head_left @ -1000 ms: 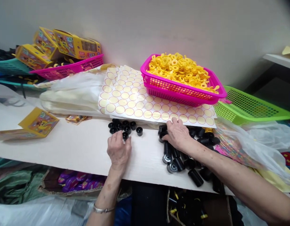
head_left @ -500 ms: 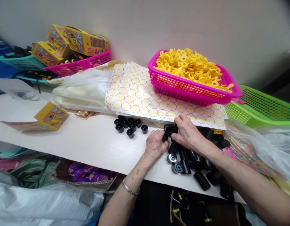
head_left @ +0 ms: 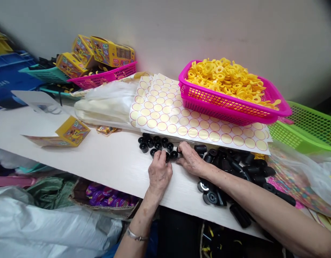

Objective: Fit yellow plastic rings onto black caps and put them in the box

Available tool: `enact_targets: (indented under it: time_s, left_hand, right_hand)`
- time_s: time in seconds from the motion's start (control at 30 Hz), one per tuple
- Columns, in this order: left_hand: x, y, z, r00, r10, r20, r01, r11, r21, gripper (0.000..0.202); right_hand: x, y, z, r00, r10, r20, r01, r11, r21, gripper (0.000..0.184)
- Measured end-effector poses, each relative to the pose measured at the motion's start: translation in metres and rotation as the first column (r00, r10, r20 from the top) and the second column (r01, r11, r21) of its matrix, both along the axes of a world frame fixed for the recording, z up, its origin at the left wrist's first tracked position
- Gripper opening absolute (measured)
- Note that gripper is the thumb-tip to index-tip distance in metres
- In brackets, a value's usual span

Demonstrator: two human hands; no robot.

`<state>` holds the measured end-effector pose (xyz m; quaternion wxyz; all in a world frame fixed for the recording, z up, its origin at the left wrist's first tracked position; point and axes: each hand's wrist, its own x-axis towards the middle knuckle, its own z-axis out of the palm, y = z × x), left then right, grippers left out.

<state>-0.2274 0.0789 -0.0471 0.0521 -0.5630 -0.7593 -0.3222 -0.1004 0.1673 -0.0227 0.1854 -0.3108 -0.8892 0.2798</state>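
My left hand (head_left: 159, 171) rests on the white table (head_left: 109, 166), its fingertips pinched on a small black cap (head_left: 165, 156) at the near edge of a cluster of upright black caps (head_left: 154, 142). My right hand (head_left: 190, 159) lies just to the right, fingers curled, touching another black cap (head_left: 173, 154); whether it grips that cap is unclear. To its right lies a heap of black cylinders (head_left: 235, 168) on their sides.
Sheets of round yellow stickers (head_left: 187, 123) lie behind the caps, under a pink basket (head_left: 224, 104) of yellow rings. A green basket (head_left: 307, 132) sits right, clear bags (head_left: 106, 102) left, a yellow box (head_left: 72, 130) and more boxes in baskets (head_left: 101, 53) far left.
Both hands moved left from the heap of black cylinders to the cluster of caps; the left hand now pinches a cap there. The camera view shifted left.
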Motion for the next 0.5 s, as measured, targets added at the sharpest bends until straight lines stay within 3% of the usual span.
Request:
enact_targets:
  time_s: [0.1,0.2,0.37,0.5]
  left_hand:
    - [0.005,-0.003,-0.001,0.998,-0.033,-0.056,0.035,0.999,0.040,0.043]
    - [0.007,0.001,0.000,0.993,-0.067,-0.097,0.069,0.997,0.025,0.041]
    - [0.004,0.012,0.000,0.990,-0.040,-0.137,0.034,0.998,-0.045,0.029]
    - [0.000,0.014,-0.005,0.989,-0.036,-0.147,0.037,0.999,0.002,0.029]
  right_hand:
    - [0.008,-0.002,0.002,0.994,-0.013,0.105,0.011,1.000,0.026,0.018]
    - [0.010,-0.003,0.003,0.982,-0.103,0.157,0.090,0.992,0.089,0.011]
    - [0.002,0.005,-0.005,0.992,-0.122,-0.022,0.123,0.991,0.045,0.030]
    - [-0.004,0.007,-0.007,0.990,-0.139,-0.033,0.140,0.990,0.036,0.024]
